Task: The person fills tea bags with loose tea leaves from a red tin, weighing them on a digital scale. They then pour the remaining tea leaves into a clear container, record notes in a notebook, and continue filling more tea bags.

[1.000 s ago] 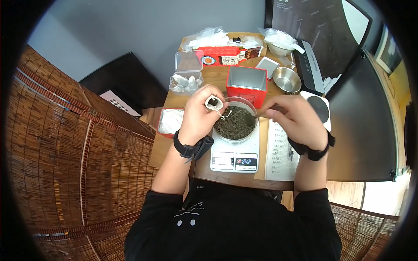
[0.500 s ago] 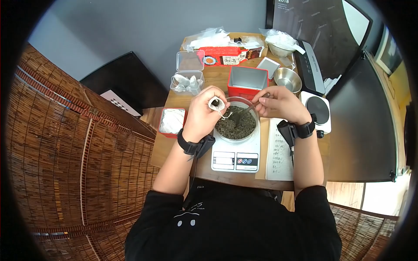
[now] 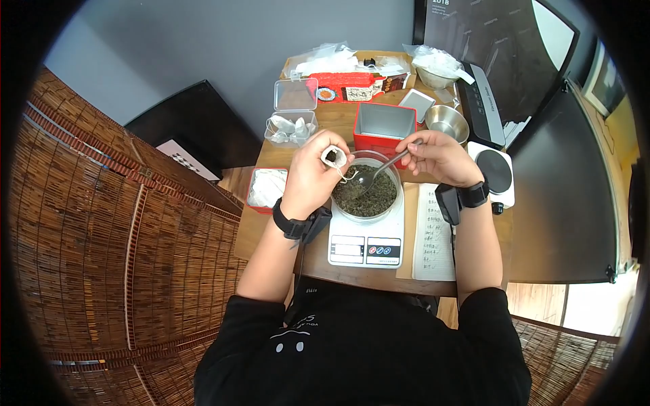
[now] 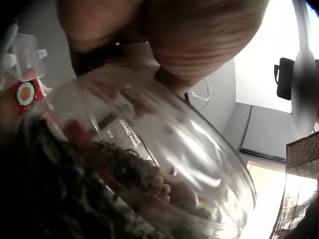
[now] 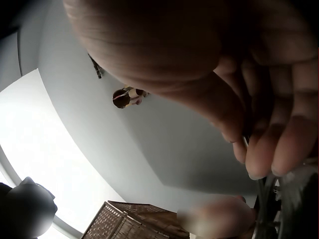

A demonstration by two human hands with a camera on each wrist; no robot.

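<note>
My left hand [image 3: 311, 174] holds a small white cloth bag [image 3: 339, 161] by its sides, mouth up, with dark stuff inside and a string hanging off it. In my right hand [image 3: 443, 160] I pinch the handle of a metal spoon [image 3: 388, 164], its head over the dried leaves [image 3: 369, 203]. These dark green leaves fill much of a clear round bowl [image 3: 369, 218], standing on a white kitchen scale [image 3: 349, 260]. The left wrist view shows the bowl's clear wall [image 4: 199, 149] close up, below the left hand.
A red tin [image 3: 384, 141] stands open behind the bowl. To the left are a red box [image 3: 267, 189] of white bags and a clear plastic box [image 3: 291, 130] with filled bags. A notebook [image 3: 433, 237], metal bowl [image 3: 447, 123] and small hot plate [image 3: 494, 171] sit right.
The spoon has swept from the bowl's right side leftward through the leaves, its head now beside the bag. My right hand has turned palm upward. The left hand still holds the bag.
</note>
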